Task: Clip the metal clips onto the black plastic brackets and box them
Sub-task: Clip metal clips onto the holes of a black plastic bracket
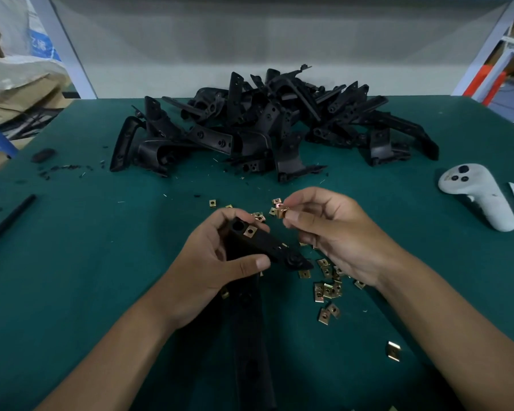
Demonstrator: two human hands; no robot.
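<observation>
Bracket (258, 247) gripped in left hand (217, 268) above the mat's near middle, thumb across its lower face, fingers curled over the far end. 1 clip (250, 231) already seated near that end, beside a round socket. Second clip (282, 213) pinched between thumb and fingertips of right hand (336, 235), just up and right of the bracket, not touching it.

Likely risks, judged from this pose: clip small and smooth, so liable to slip from the pinch and drop among the loose clips (328, 289) below; presented skewed, liable to jam on the edge or seat crooked; springy metal pushed hard, liable to nip a fingertip; bracket long and held at 1 end only, so liable to twist under the push.

Bracket: matt black moulded plastic, elongated, with holes and a boss near the low tip. Clips: thin folded sheet metal, brassy, squarish, each with 1 hole, scattered under and beside the hands. Pile (267, 126) of brackets well beyond, tangled, angular. Mat (86, 262) dark green, dotted with plastic shavings. White controller (478, 194) far right. No box in view.
</observation>
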